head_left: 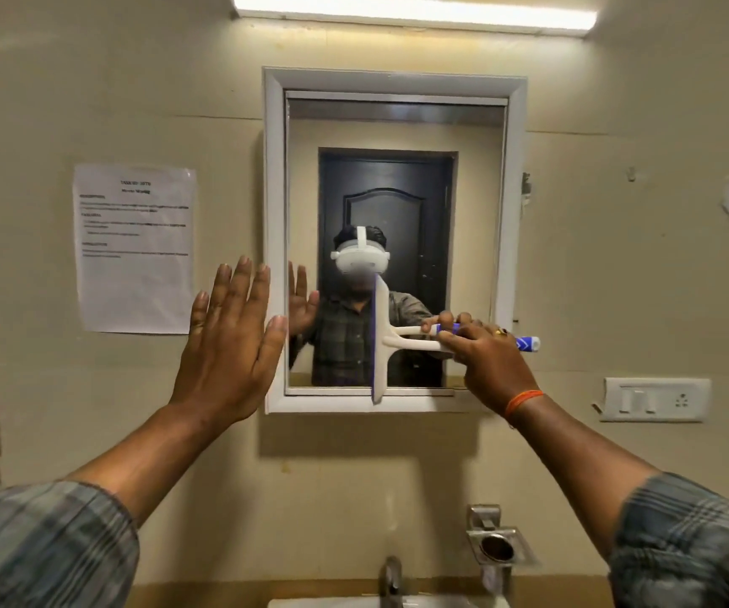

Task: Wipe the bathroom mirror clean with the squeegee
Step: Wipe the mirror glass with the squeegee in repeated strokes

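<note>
A white-framed bathroom mirror hangs on the beige wall ahead. My right hand grips the blue and white handle of a squeegee. Its white blade stands vertical against the glass in the lower middle of the mirror, its bottom end reaching the lower frame. My left hand is flat with fingers straight and pointing up, at the mirror's left frame edge. I cannot tell if the palm touches the frame or wall. The mirror reflects a person with a headset and a dark door behind.
A printed paper sheet is taped to the wall left of the mirror. A switch plate sits at the lower right. Below are a tap, a metal soap holder and the sink rim. A tube light glows above.
</note>
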